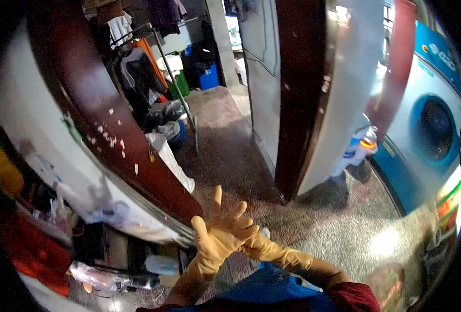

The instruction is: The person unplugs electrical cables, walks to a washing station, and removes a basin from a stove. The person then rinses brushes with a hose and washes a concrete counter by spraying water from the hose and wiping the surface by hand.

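Observation:
Both my hands wear yellow rubber gloves and meet in front of my body at the lower middle. My left hand is raised, with its thumb apart and its fingers spread. From the right, my right hand reaches across and is closed on the little-finger side of the left rubber glove. The right fingertips are partly hidden behind the left hand. Below the hands, a blue apron covers my front, and dark red sleeves show at my arm.
A doorway with dark red frames opens ahead onto a speckled floor. Beyond it, clothes hang on a metal rack near a blue bin. A blue and white front-loading machine stands right. A cluttered shelf lies lower left with a plastic jug.

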`<control>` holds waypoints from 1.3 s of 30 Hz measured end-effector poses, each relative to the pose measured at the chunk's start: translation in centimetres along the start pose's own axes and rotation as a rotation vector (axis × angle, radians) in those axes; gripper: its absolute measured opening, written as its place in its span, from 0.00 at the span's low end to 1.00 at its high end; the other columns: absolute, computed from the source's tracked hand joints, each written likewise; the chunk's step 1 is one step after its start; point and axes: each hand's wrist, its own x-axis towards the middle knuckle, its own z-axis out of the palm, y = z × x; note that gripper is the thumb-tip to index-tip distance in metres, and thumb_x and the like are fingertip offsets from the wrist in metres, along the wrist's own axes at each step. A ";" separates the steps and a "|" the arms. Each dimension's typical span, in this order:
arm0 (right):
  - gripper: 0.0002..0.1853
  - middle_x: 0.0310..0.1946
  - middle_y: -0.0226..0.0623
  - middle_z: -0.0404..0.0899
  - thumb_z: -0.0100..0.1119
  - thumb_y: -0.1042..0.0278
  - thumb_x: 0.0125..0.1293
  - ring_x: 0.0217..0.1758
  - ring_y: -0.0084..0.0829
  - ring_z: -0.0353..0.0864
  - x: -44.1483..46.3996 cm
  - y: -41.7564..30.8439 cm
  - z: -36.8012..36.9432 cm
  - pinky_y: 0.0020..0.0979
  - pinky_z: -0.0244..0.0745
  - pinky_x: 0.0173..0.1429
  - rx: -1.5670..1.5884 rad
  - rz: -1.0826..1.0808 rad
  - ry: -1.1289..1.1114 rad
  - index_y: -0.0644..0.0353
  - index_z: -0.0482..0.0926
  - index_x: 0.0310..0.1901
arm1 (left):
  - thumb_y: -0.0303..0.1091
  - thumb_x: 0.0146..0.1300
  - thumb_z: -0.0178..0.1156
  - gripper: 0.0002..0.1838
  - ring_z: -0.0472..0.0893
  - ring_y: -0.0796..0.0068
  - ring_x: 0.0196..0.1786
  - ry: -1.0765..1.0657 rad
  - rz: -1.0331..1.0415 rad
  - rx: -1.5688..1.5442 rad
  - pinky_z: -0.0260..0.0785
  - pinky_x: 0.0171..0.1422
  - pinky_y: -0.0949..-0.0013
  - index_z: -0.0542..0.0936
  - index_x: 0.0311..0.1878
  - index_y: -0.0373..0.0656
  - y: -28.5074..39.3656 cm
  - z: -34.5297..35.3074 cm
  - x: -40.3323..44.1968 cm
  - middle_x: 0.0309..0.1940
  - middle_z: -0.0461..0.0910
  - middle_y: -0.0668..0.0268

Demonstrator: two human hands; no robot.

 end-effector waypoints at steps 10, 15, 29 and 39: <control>0.26 0.67 0.41 0.68 0.58 0.67 0.71 0.71 0.35 0.65 26.7 15.6 -16.0 0.39 0.63 0.72 0.116 0.105 -0.427 0.62 0.66 0.68 | 0.45 0.69 0.60 0.43 0.67 0.45 0.72 -0.216 0.121 0.924 0.61 0.73 0.41 0.48 0.79 0.48 18.6 -15.8 20.2 0.71 0.62 0.41; 0.32 0.72 0.43 0.63 0.60 0.58 0.71 0.76 0.35 0.60 38.0 25.8 -21.0 0.41 0.57 0.78 0.280 0.437 -0.589 0.64 0.62 0.70 | 0.56 0.77 0.36 0.29 0.64 0.61 0.70 -0.241 0.561 0.491 0.57 0.75 0.59 0.59 0.73 0.50 28.9 -20.8 29.8 0.69 0.65 0.56; 0.21 0.42 0.36 0.79 0.57 0.47 0.68 0.49 0.33 0.77 65.6 42.5 -41.8 0.33 0.70 0.54 0.775 0.445 -0.305 0.59 0.78 0.47 | 0.40 0.49 0.79 0.53 0.70 0.46 0.70 -0.425 0.477 1.550 0.50 0.78 0.44 0.59 0.73 0.33 51.1 -37.7 60.7 0.67 0.67 0.37; 0.42 0.71 0.51 0.63 0.66 0.50 0.64 0.74 0.50 0.62 87.6 58.7 -67.9 0.47 0.60 0.74 -0.346 0.361 -0.195 0.57 0.58 0.74 | 0.30 0.63 0.66 0.24 0.74 0.51 0.67 0.164 0.183 2.172 0.65 0.71 0.54 0.76 0.63 0.40 68.7 -53.6 80.4 0.63 0.75 0.50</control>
